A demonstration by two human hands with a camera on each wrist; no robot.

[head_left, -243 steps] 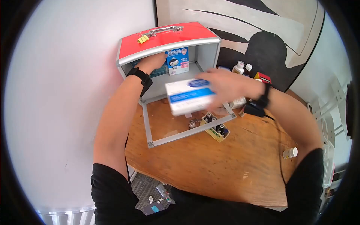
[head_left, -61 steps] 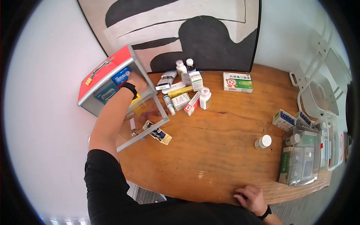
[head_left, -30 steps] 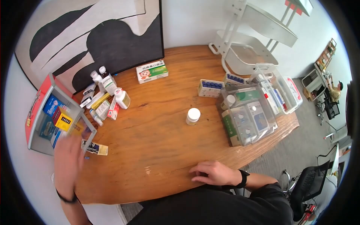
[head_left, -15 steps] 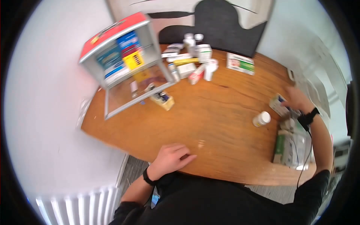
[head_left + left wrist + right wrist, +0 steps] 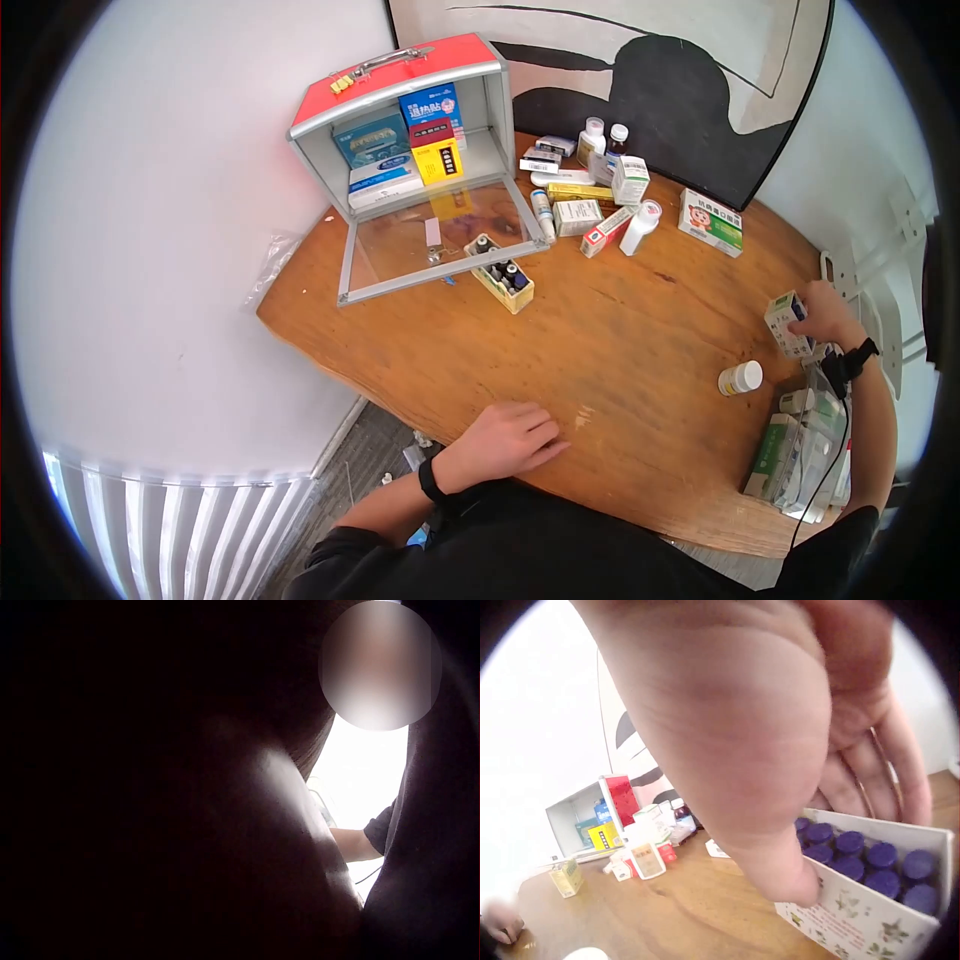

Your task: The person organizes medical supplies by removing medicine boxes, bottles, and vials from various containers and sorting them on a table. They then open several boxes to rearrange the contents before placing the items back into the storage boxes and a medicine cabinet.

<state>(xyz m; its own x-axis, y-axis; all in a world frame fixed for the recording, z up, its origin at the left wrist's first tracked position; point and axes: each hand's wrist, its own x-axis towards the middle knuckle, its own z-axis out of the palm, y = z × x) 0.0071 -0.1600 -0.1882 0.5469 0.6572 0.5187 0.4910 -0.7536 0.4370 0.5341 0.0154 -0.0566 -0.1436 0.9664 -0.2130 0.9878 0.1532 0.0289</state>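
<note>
At the table's right side my right hand (image 5: 830, 315) grips a small open carton (image 5: 787, 326) of vials. In the right wrist view its thumb presses the carton's printed near wall (image 5: 855, 922), with the fingers over the far wall. Rows of blue caps (image 5: 883, 855) show inside it. My left hand (image 5: 505, 440) rests relaxed at the table's front edge, holding nothing; its wrist view is mostly dark. At the back left stands a red medicine case (image 5: 400, 75), its clear front panel (image 5: 440, 240) folded down. It holds a yellow-and-red box (image 5: 436, 155), a white-and-blue box (image 5: 385, 185) and blue boxes.
Several medicine boxes and bottles (image 5: 595, 205) cluster at the back middle, with a green-and-white box (image 5: 712, 222) to their right. A vial carton (image 5: 500, 275) overlaps the panel's edge. Near my right arm are a white-capped bottle (image 5: 740, 378) and a clear bin (image 5: 800, 450).
The white-and-blue box and the yellow-and-red box now stand in the case. My left hand has come out to the table's front edge; my right hand has moved from there to the vial carton.
</note>
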